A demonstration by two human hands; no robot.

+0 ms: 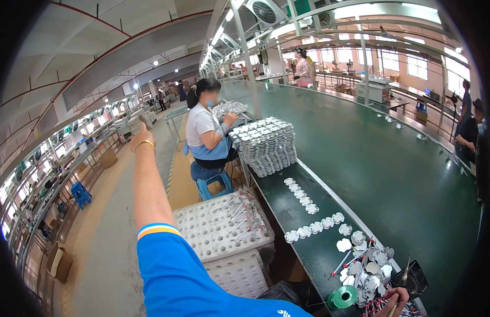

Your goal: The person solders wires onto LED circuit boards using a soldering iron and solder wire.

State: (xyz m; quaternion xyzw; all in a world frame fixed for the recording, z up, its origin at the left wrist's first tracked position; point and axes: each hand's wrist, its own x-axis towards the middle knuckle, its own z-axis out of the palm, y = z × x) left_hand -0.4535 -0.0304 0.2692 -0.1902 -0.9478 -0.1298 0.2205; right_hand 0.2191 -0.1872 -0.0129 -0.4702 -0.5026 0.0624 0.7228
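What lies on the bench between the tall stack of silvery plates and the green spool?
Two short rows of silvery plates lie between the stack and the spool, as the head view shows.

Right fingers (399,292) near a green spool (341,299)

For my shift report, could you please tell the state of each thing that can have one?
Left hand: raised, grip unclear
Right hand: closed on thin stick
Stack: tall, standing
Discs: laid flat in two rows
Pile: jumbled
Spool: on end
Foam trays: stacked, top one partly covered
Stool: occupied
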